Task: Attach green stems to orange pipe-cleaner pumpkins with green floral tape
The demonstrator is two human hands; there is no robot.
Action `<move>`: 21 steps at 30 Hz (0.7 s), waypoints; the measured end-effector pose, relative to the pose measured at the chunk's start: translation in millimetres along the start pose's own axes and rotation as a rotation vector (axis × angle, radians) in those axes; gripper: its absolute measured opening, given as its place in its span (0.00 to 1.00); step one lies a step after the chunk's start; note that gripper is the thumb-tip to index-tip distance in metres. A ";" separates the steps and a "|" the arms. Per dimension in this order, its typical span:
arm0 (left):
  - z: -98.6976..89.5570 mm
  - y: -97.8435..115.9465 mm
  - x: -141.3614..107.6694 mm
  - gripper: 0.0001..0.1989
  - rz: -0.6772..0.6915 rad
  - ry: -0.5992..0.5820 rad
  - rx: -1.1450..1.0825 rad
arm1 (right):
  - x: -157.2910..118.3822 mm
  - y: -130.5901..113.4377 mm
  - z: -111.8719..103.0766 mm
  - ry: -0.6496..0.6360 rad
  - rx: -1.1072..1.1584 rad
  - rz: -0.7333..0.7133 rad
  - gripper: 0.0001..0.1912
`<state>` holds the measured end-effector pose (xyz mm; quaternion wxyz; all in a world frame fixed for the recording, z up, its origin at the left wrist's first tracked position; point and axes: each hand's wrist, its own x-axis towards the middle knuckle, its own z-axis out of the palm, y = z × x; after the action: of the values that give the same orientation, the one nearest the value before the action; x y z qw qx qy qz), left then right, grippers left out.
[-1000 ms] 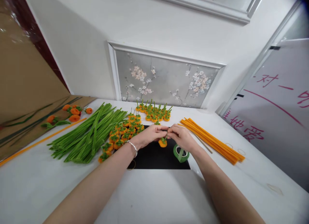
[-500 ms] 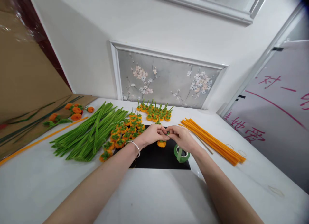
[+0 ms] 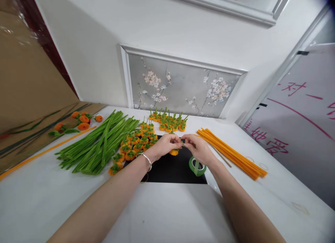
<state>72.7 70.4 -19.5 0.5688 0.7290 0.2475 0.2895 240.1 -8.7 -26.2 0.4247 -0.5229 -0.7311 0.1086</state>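
Over the black mat (image 3: 167,171), my left hand (image 3: 167,145) has its fingers pinched round the green top of a small orange pumpkin-like piece (image 3: 174,152), which shows just beneath the fingertips. My right hand (image 3: 195,147) meets it with thumb and forefinger closed on something small and green, too small to make out. A roll of green tape (image 3: 197,167) lies on the mat below my right hand. Beside my left wrist sits a cluster of orange pieces with green tops (image 3: 134,142).
Green fuzzy stems (image 3: 98,145) are piled left, orange stems (image 3: 231,154) lie right. More orange pieces with upright green stems (image 3: 169,121) stand at the back, near the wall. Orange flowers (image 3: 83,126) rest at the far left. A board with red writing (image 3: 293,107) leans at right.
The orange piece has turned or shifted slightly, and less of it shows below my left fingers. My right fingertips have moved a little away from the left ones.
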 end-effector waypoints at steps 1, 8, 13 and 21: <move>0.4 0.1 0.0 0.12 0.001 -0.009 0.012 | -0.2 0.3 0.2 0.000 0.003 0.002 0.12; 4.4 2.2 -0.5 0.12 0.030 -0.027 0.075 | -0.6 0.0 -1.0 0.017 0.011 0.021 0.11; 6.5 3.4 -1.8 0.13 0.055 -0.042 0.102 | -0.3 -0.5 -1.1 0.037 0.007 0.031 0.10; 6.9 3.3 -2.0 0.17 0.095 -0.071 0.134 | -0.3 -3.2 -0.7 0.057 -0.007 0.033 0.06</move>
<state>76.2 63.5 -17.8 0.5126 0.7863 0.2111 0.2729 238.5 -10.5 -24.0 0.4415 -0.5394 -0.7103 0.0980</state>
